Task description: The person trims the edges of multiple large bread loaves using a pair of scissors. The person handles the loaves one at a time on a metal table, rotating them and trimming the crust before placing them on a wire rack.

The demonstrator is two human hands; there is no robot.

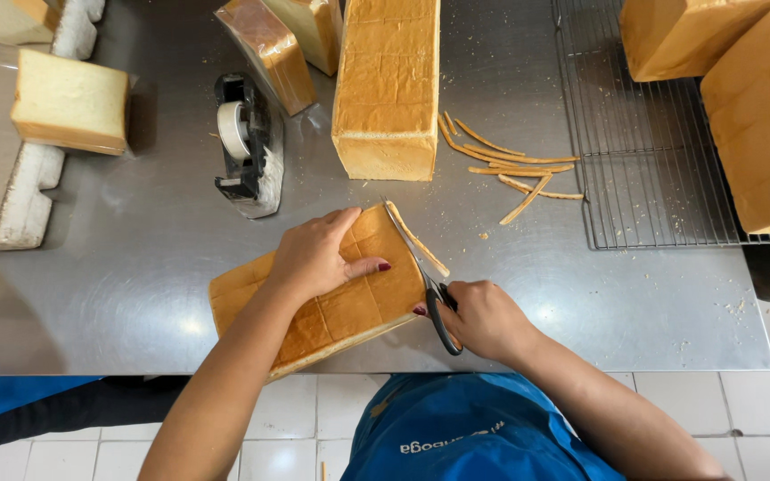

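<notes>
My left hand (314, 254) presses flat on top of a long golden bread loaf (349, 307) lying at the near edge of the steel table (135, 258). My right hand (483, 319) grips black-handled scissors (430, 289), whose blades run along the loaf's right end. A thin strip of crust (416, 239) is peeling off that end beside the blades.
A second long loaf (387, 85) stands behind, with several cut crust strips (510, 165) to its right. A tape dispenser (242, 134) sits at the left, near bagged loaves (269, 49) and a bread block (70, 101). A wire rack (643, 160) holds big loaves (759, 116).
</notes>
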